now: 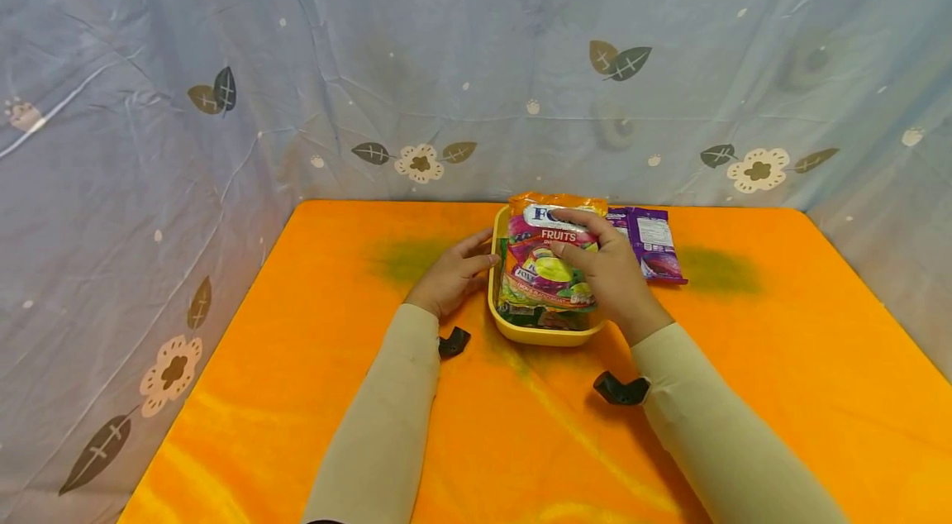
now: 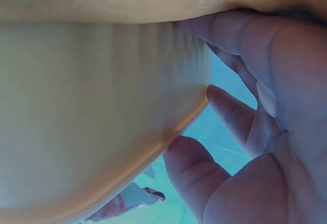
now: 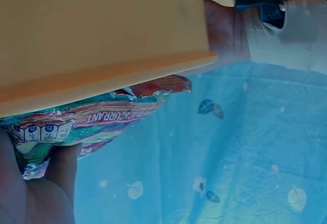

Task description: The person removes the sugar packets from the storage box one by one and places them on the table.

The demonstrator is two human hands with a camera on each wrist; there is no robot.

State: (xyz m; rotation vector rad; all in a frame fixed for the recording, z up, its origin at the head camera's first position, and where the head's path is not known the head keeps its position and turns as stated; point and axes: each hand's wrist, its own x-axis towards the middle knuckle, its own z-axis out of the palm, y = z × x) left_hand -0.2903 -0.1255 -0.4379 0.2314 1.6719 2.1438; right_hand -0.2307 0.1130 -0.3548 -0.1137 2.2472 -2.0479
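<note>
A yellow plastic basket (image 1: 546, 337) stands toward the back of the table. On top of the packets in it lies a colourful bag of fruit candy (image 1: 546, 272), its orange top edge at the far rim. My right hand (image 1: 613, 280) grips this bag from its right side, thumb and index finger over the front; in the right wrist view the bag (image 3: 102, 119) bulges between the digits, above the rim. My left hand (image 1: 451, 274) touches the basket's left side, and in the left wrist view its fingertips (image 2: 186, 150) meet the rim. Green packets (image 1: 521, 314) show beneath the candy bag.
Purple packets (image 1: 654, 247) lie on the orange-covered table (image 1: 312, 326) just right of the basket, partly hidden by my right hand. A pale blue patterned curtain (image 1: 476, 69) hangs behind the table and along both sides. Black pieces (image 1: 621, 389) stick out at both sleeves.
</note>
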